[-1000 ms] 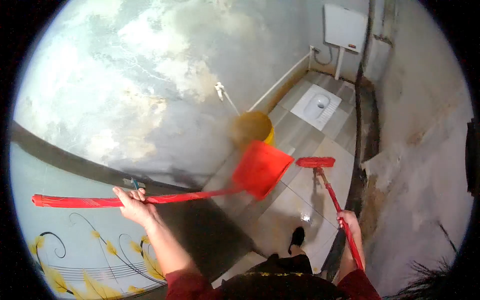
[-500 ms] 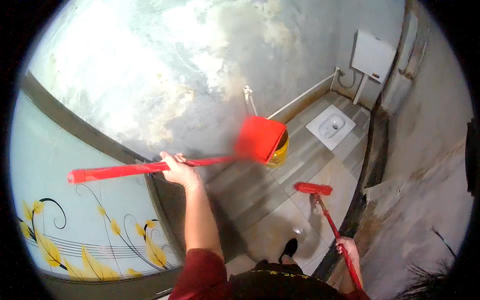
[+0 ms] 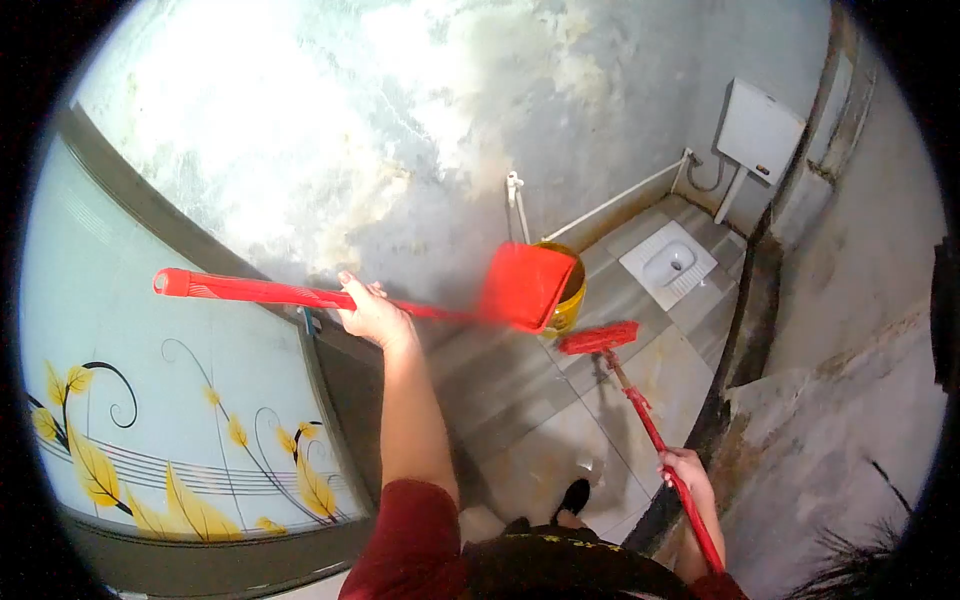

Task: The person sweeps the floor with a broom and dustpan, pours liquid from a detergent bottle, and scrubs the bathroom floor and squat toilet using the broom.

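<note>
A mottled gray-and-white wall point(image 3: 280, 120) was seen above a floor point(image 3: 660, 380) of smooth tiles, its near part hidden by the person's dark clothing. A glass panel point(image 3: 180, 350) was patterned with yellow leaves. A flat red dustpan point(image 3: 527, 287) was held aloft by its long handle, closed in the left hand point(image 3: 375, 313), the forearm extended; the joint of pan and handle was blurred. The yellow bucket point(image 3: 570, 315) was partly covered from view by the pan; whether they were touching could not be told. A long-handled red brush point(image 3: 598, 338) was gripped, tilted, in the right hand point(image 3: 688, 475), held low, its bristly head beyond the hand. The white squat toilet point(image 3: 668, 265) was set beneath a boxy cistern point(image 3: 760, 130). A black shoe point(image 3: 575, 497) was partly shown.
</note>
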`<state>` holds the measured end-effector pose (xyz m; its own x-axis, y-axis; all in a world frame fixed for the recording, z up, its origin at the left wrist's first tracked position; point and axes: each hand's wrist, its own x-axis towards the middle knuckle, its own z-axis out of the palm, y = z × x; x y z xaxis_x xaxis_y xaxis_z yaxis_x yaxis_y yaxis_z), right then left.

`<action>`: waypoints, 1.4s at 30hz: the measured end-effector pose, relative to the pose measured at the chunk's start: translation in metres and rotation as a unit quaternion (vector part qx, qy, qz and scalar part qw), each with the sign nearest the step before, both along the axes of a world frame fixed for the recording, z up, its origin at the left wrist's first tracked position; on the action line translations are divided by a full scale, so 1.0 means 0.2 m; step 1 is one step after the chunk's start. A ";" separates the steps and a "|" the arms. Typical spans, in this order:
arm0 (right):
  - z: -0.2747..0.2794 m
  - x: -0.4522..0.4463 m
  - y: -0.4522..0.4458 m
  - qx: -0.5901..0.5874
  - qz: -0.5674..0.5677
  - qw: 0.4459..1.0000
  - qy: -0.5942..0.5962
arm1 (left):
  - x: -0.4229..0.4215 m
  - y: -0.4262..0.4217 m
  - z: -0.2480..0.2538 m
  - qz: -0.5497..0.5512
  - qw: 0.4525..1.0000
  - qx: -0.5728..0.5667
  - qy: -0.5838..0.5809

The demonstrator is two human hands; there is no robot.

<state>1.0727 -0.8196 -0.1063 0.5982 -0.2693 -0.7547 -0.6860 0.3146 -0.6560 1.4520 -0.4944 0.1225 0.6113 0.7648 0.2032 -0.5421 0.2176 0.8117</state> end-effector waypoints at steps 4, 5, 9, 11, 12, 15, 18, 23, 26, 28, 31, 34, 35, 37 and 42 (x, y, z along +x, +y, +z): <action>-0.04 -0.03 0.02 0.214 -0.128 0.967 -0.053 | 0.01 0.05 0.01 0.000 1.000 -0.024 -0.007; -0.08 -0.07 0.04 0.275 -0.182 0.942 -0.061 | 0.01 0.06 0.02 -0.002 0.999 -0.049 -0.006; -0.19 -0.33 0.14 0.444 -0.308 0.820 -0.189 | -0.04 0.09 0.07 -0.019 0.998 -0.059 -0.022; -0.15 -0.50 0.24 0.403 -0.337 0.835 -0.167 | -0.01 0.12 0.05 -0.033 0.997 -0.060 -0.035; -0.10 -0.57 0.29 0.367 -0.359 0.847 -0.140 | 0.00 0.14 0.04 -0.038 0.996 -0.057 -0.050; 0.11 -0.75 0.59 0.319 -0.436 0.826 -0.161 | 0.02 0.19 0.06 -0.046 0.996 -0.056 -0.054; 0.25 -0.94 0.92 0.275 -0.510 0.790 -0.201 | -0.05 0.25 0.11 -0.078 0.995 -0.059 -0.037; 0.33 -1.24 1.44 0.274 -0.584 0.695 -0.319 | -0.20 0.26 0.10 -0.057 0.996 -0.041 -0.059; 0.38 -1.37 1.58 0.257 -0.621 0.660 -0.334 | -0.37 0.23 0.08 -0.078 0.995 -0.014 -0.057; 0.51 -1.42 1.58 0.205 -0.607 0.694 -0.329 | -0.47 0.19 0.11 -0.083 0.996 -0.012 -0.028; 0.65 -1.55 1.61 0.075 -0.567 0.701 -0.426 | -0.51 0.22 0.07 -0.095 0.995 -0.007 -0.032; 0.75 -1.64 1.69 -0.014 -0.656 0.619 -0.432 | -0.44 0.31 -0.05 -0.132 0.991 -0.012 0.002; 0.75 -1.66 1.71 -0.073 -0.678 0.587 -0.436 | -0.50 0.30 -0.06 -0.152 0.988 -0.028 0.025; 0.73 -1.74 1.73 -0.174 -0.734 0.544 -0.368 | -0.58 0.31 -0.10 -0.170 0.983 -0.036 0.064; 0.55 -1.97 1.89 -0.133 -0.807 0.535 -0.212 | -0.80 0.42 -0.25 -0.337 0.936 -0.103 -0.016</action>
